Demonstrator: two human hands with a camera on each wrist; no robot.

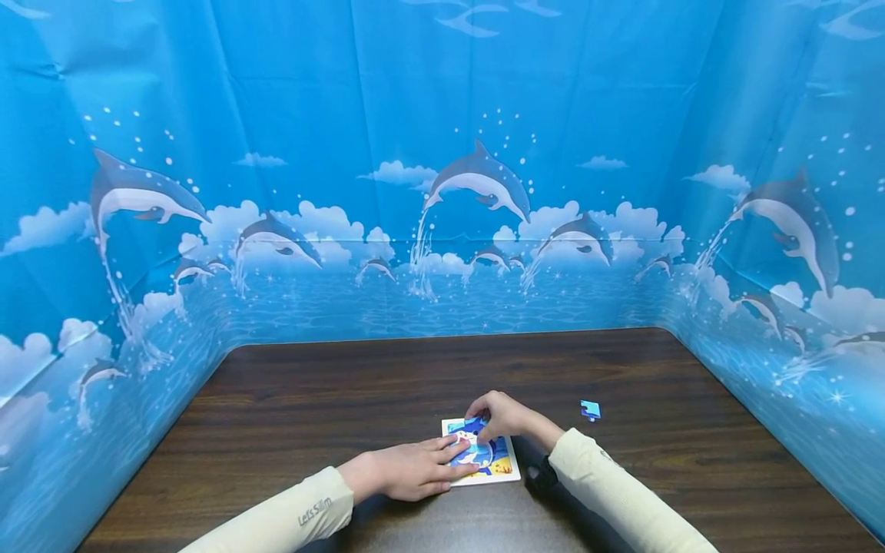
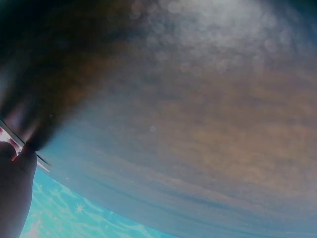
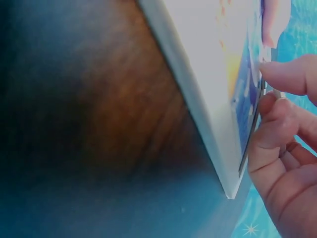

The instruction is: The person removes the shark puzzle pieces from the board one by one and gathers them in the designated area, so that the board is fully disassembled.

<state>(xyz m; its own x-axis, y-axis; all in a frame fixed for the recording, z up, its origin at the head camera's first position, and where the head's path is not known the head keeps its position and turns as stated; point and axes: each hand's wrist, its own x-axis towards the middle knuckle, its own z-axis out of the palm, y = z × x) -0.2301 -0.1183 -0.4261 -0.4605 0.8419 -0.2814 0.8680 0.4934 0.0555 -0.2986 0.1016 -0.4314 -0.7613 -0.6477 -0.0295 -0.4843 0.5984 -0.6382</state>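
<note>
Blue puzzle (image 1: pixel 488 455), probably light, kinda stiff: grab edges.
Left hand (image 1: pixel 413 470) flat, fingers apart; right hand (image 1: pixel 506 415) pinching a piece (image 1: pixel 475 424).

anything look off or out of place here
One thing: a loose puzzle piece lies by itself on the dark wooden table, off to the right of the puzzle board. It looks stray because it sits apart from the pieces in the frame. I see no spill or damage.

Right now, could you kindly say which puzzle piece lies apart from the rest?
The blue piece alone on the table, right of the right hand; other visible pieces are at the framed puzzle.
</note>
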